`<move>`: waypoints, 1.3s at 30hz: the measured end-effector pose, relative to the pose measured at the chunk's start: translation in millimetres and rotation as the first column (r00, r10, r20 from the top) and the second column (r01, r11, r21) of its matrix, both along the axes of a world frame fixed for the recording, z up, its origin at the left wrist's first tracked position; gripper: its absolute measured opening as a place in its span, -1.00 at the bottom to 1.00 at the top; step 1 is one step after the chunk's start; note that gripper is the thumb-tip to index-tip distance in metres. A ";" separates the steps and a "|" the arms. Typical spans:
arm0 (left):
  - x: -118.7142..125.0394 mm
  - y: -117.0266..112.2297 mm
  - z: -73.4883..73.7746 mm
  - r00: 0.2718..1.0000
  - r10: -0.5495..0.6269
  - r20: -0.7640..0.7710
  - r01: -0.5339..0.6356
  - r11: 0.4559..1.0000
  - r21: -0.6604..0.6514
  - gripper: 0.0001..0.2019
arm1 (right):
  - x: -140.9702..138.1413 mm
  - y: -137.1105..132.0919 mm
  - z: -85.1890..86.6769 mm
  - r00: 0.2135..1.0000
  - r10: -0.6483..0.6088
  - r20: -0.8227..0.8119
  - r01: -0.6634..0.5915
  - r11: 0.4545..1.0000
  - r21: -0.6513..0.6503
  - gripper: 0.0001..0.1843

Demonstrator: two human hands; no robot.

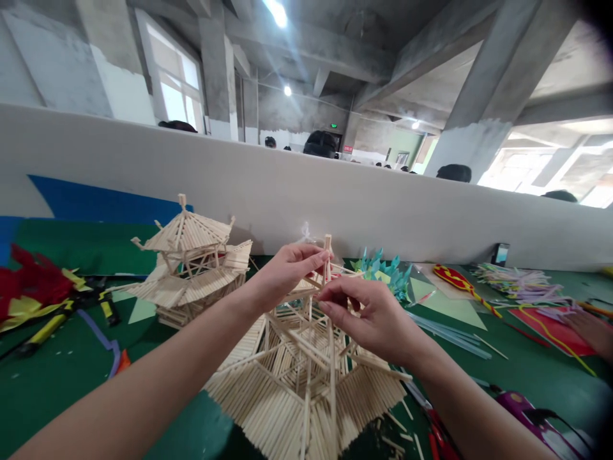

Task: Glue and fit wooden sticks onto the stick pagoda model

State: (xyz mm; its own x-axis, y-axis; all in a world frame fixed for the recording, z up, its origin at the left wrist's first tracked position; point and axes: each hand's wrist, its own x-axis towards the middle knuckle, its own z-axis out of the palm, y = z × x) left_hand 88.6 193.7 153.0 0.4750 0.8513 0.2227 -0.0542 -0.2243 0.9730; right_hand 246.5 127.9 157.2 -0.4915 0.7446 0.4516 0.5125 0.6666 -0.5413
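Observation:
A half-open pavilion model (268, 396) made of thin wooden sticks stands in front of me, its lower roof laid with close rows of sticks and its upper frame bare. At its peak, my left hand (301, 260) is closed in a pinch on the upright wooden post (328, 241). Just below and to the right, my right hand (364, 313) has its thumb and forefinger pinched at a wooden stick (332, 370) that slopes down toward me. The fingertips partly hide the contact there. A second stick pavilion (191, 281), with a fully covered roof, stands to the left.
Glue gun (527, 409), red-handled scissors (435, 428) and stick offcuts lie at right. Behind them are translucent glue sticks (450, 335), turquoise folded pieces (387, 275) and pipe cleaners (522, 284). Yellow-black cutters (109, 308) lie left. A white partition (287, 191) rises behind; another person's hand (589, 329) rests far right.

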 end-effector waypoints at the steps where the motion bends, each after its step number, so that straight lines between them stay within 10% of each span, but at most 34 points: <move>1: 0.0 -0.5 0.4 1.000 -0.003 -0.001 0.003 1.000 0.002 -0.78 | -0.3 -0.1 -0.1 1.000 0.000 -0.006 0.000 1.000 0.002 -0.90; 28: -1.5 -14.5 7.2 0.989 0.129 -0.076 -0.124 0.990 0.071 -0.80 | -1.3 2.7 -1.3 1.000 0.011 -0.014 -0.012 1.000 -0.026 -0.89; 36: -25.5 -81.2 5.8 0.806 0.548 -0.225 -0.403 0.785 0.470 -0.88 | 2.1 3.8 -2.8 1.000 0.029 0.007 -0.029 1.000 -0.005 -0.89; 39: -33.6 -113.8 -12.4 0.825 0.509 -0.247 -0.396 0.831 0.391 -0.94 | 3.4 4.2 -3.9 1.000 0.030 -0.003 -0.030 1.000 -0.006 -0.89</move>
State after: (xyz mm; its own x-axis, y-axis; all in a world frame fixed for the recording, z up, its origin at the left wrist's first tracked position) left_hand 55.0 79.9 140.6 0.1441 0.8993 0.4129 0.4371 -0.4322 0.7888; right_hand 249.9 132.1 153.2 -0.5123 0.7326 0.4483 0.4912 0.6781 -0.5468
